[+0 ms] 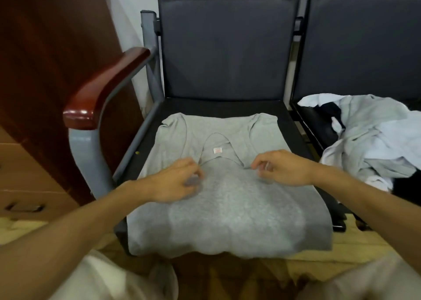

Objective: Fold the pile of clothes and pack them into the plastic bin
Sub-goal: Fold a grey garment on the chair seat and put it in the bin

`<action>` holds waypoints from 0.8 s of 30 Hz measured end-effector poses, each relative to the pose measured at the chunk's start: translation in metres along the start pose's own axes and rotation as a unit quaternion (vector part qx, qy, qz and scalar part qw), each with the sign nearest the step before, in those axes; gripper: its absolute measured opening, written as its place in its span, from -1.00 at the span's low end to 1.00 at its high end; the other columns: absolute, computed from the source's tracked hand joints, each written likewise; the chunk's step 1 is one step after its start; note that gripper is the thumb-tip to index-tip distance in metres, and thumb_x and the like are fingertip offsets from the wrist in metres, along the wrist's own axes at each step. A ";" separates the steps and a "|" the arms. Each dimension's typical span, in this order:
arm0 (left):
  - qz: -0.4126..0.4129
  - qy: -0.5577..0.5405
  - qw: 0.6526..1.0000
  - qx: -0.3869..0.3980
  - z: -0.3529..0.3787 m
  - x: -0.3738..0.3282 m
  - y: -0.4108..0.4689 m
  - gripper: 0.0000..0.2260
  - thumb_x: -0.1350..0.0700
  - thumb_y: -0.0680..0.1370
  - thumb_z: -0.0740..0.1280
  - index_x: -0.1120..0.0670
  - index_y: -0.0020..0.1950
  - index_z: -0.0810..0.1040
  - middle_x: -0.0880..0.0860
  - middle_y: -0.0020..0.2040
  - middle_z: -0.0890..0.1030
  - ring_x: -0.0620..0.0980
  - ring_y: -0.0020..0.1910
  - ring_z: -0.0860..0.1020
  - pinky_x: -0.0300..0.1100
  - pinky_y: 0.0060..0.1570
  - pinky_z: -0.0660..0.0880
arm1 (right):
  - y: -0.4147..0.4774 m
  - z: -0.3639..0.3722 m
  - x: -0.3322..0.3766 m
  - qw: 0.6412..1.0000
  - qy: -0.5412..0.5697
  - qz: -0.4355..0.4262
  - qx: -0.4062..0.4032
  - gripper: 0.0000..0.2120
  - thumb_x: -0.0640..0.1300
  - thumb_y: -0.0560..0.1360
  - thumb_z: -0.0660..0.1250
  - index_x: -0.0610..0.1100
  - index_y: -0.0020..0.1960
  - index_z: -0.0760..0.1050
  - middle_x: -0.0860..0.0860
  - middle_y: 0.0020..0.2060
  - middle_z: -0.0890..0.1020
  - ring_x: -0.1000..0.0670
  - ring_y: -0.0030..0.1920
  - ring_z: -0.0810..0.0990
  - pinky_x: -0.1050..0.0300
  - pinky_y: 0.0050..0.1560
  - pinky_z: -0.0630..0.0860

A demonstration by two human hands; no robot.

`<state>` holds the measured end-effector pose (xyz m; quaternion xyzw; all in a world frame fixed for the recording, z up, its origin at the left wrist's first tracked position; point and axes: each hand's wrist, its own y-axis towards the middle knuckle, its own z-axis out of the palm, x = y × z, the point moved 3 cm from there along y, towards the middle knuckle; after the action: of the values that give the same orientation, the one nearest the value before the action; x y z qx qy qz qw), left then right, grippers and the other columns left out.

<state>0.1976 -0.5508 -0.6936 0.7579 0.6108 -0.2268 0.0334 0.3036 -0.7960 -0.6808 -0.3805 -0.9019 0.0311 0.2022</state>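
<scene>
Blur hides whether left hand, right hand grip grey shirt.

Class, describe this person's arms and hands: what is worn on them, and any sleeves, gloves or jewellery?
The left forearm and right forearm are bare, with no sleeve in view. The left hand and right hand wear no gloves; neither wrist carries a watch or band. The fingers are too blurred to show rings.
</scene>
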 end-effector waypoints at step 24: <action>-0.069 0.076 0.995 -0.016 0.014 0.026 0.059 -0.43 -0.31 0.56 0.05 -0.05 0.49 0.23 -0.04 0.47 0.26 -0.04 0.45 0.22 -0.02 0.46 0.14 | 0.002 0.016 -0.007 0.986 -0.071 0.001 0.151 -0.28 0.37 0.42 0.25 0.02 0.43 0.17 0.08 0.38 0.27 0.03 0.35 0.28 0.06 0.37 0.29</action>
<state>0.2528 -0.5468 -0.7297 0.7285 0.6658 -0.1605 -0.0160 0.3030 -0.7978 -0.6982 -0.3435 -0.8985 0.1939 0.1927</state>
